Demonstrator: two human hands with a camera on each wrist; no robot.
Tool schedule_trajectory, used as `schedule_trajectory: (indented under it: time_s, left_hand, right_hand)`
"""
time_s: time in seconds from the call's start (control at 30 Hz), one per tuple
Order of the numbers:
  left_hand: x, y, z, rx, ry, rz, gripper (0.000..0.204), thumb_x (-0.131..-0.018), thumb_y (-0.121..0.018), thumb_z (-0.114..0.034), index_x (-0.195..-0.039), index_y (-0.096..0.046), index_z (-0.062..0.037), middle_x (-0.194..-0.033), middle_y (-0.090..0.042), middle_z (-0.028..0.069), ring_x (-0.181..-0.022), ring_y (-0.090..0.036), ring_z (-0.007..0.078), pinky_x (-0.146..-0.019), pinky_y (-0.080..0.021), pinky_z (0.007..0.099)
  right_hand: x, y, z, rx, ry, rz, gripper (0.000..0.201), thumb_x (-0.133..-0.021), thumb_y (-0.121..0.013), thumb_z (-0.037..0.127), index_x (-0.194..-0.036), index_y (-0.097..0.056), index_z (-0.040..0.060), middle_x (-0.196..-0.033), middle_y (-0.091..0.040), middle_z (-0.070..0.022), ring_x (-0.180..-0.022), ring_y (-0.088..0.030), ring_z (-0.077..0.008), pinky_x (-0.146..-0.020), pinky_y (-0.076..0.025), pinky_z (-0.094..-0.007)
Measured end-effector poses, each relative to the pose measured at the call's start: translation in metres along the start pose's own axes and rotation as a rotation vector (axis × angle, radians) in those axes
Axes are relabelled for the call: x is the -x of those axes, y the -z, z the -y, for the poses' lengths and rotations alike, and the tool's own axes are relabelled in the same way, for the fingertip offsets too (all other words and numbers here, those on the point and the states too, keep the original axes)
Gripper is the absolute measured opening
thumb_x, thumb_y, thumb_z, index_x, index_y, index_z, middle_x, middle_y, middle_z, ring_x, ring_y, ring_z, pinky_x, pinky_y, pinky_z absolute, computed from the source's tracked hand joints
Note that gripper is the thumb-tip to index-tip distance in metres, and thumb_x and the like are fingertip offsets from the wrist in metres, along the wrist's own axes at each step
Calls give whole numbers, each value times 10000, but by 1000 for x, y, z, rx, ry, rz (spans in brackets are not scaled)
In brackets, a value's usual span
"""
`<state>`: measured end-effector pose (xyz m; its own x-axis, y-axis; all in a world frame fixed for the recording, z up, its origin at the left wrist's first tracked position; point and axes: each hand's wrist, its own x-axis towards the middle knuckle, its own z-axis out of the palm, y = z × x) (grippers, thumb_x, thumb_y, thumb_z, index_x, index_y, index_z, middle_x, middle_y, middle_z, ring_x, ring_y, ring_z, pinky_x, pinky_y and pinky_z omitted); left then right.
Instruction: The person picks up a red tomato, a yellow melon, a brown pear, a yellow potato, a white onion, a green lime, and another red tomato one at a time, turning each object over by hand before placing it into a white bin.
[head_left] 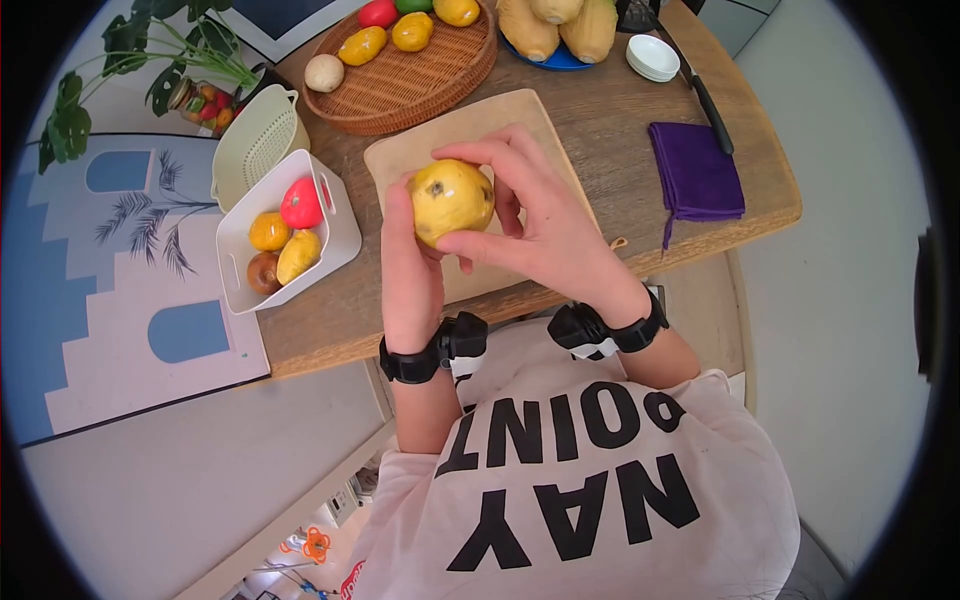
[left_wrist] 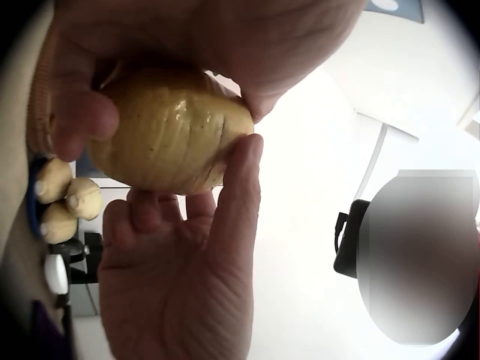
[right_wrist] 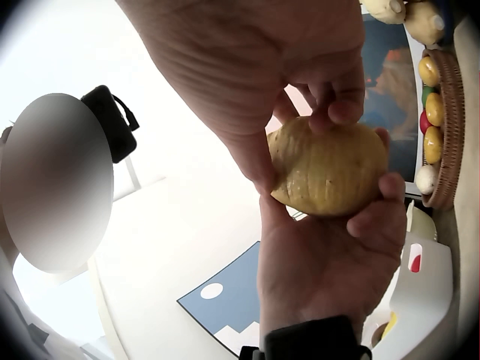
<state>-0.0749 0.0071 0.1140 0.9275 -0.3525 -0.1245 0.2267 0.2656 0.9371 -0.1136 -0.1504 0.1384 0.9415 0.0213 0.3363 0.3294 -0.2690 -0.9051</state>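
Observation:
Close above a tan cutting board [head_left: 410, 150], both hands hold a rounded, glossy yellow fruit [head_left: 452, 203] with dark spots. Shallow lines run along its skin in the left wrist view, where the fruit [left_wrist: 172, 131] sits between the two hands. My left hand [head_left: 408, 275] grips its left side, thumb up along it. From the right, my right hand [head_left: 555, 225] spreads thumb and fingers around its edge. Part of the left fingers is hidden beneath the fruit. The right wrist view has the fruit [right_wrist: 326, 169] with fingers of both hands on it.
A white basket [head_left: 335, 235] with several fruits stands left, beside a pale green colander [head_left: 255, 150]. Behind the board is a wicker tray [head_left: 430, 85] of fruit. Right are a purple cloth [head_left: 697, 175], a black-handled knife [head_left: 710, 115], white dishes [head_left: 652, 57] and a blue plate [head_left: 563, 62].

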Motion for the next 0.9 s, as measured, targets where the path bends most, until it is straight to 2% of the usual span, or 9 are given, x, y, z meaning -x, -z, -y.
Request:
schedule_trajectory:
  time_s: [0.1,0.17,0.27,0.37,0.47,0.57,0.6,0.7,0.9]
  left_hand:
    - [0,0,0,124,92,-99,619,-959,-332,-648,-1150,-565,-107,-1026,-643,42,-909,-626,144,-688,-488,297]
    - [3,-23,-14,209,142,-274,658,-927,-321,-695,-1077,-579,-108,-933,-646,29,-776,-619,127,-556,-458,268]
    - [0,-3,-7,166,90,-92,668,-915,-317,-709,-1009,-594,-109,-837,-641,20,-625,-576,114,-441,-382,238]
    - [-2,4,-5,196,71,-33,677,-913,-321,-709,-986,-606,-99,-826,-642,31,-574,-568,120,-396,-361,235]
    - [-2,2,-5,222,70,-73,683,-942,-298,-683,-1013,-623,-87,-752,-633,31,-544,-553,109,-391,-332,211]
    - [0,-4,-9,181,102,-180,692,-940,-297,-690,-1000,-624,-83,-737,-630,32,-531,-550,111,-381,-333,219]
    - [-1,-3,-8,178,100,-151,683,-941,-297,-687,-1009,-615,-86,-771,-634,37,-554,-562,119,-386,-341,226]
    - [-3,1,-3,143,58,-99,660,-950,-294,-675,-1038,-595,-94,-848,-642,47,-612,-593,139,-415,-373,244]
    - [-3,-8,0,-84,-60,-126,602,-980,-297,-630,-1077,-584,-110,-864,-646,36,-658,-613,151,-493,-423,263]
  right_hand:
    - [0,-2,-3,36,77,-14,504,-817,-749,169,-1293,-589,124,-1078,-500,-8,-656,-422,-50,-567,-370,-179]
    - [0,-2,0,-76,32,38,455,-848,-732,215,-1269,-591,116,-1064,-493,-25,-678,-458,-79,-605,-405,-215]
    - [0,-2,-6,-216,-8,100,425,-876,-709,224,-1266,-583,110,-1054,-494,-33,-683,-466,-88,-627,-420,-230]
    - [0,-1,-9,-315,-35,147,430,-891,-689,202,-1289,-562,98,-1064,-497,-34,-671,-454,-83,-629,-417,-226]
    - [1,-3,-9,-310,-15,161,455,-897,-680,190,-1314,-535,79,-1073,-496,-35,-662,-445,-78,-629,-416,-223]
    - [2,-5,-9,-262,30,144,474,-903,-673,187,-1332,-514,64,-1068,-501,-35,-658,-442,-72,-633,-418,-222]
    - [2,-5,-9,-247,44,136,478,-905,-671,187,-1336,-508,60,-1064,-504,-36,-658,-442,-69,-635,-419,-222]
    - [1,-2,-7,-350,-134,142,413,-929,-642,190,-1302,-536,49,-1052,-517,-40,-664,-449,-69,-639,-423,-228]
    - [-2,-1,-3,-316,-164,23,297,-990,-560,253,-1184,-599,30,-1038,-533,-52,-707,-499,-88,-651,-440,-233]
